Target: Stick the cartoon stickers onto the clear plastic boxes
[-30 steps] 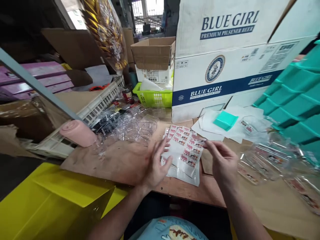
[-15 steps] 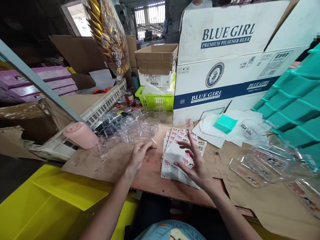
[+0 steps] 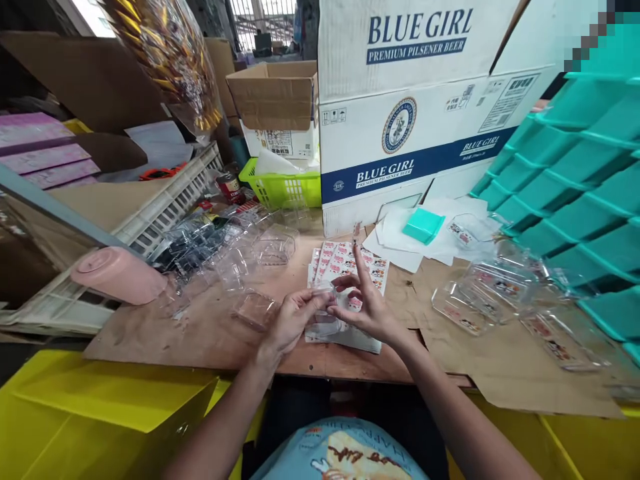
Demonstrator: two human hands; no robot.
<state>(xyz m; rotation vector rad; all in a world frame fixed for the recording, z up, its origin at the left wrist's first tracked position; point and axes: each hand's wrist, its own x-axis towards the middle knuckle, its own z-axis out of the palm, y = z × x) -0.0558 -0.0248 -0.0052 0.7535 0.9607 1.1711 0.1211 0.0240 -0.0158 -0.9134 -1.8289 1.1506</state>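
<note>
Over the sticker sheets, my left hand pinches a small clear plastic piece. My right hand touches the same piece with its thumb and lower fingers. A small printed sticker stands on the tip of its raised index finger. Just left of my left hand lies a clear plastic tray. Other clear plastic pieces are heaped behind it. To the right, clear trays with cartoon stickers lie on brown paper.
A pink cup lies at the left beside a white crate. Behind stand a green basket and a big white carton. Teal bins are stacked at right. A teal piece rests on white paper. Yellow bins are below.
My left hand has moved right over the sheets with a clear piece. My right hand now meets it there, its sticker still on the fingertip. The camera view has shifted.
</note>
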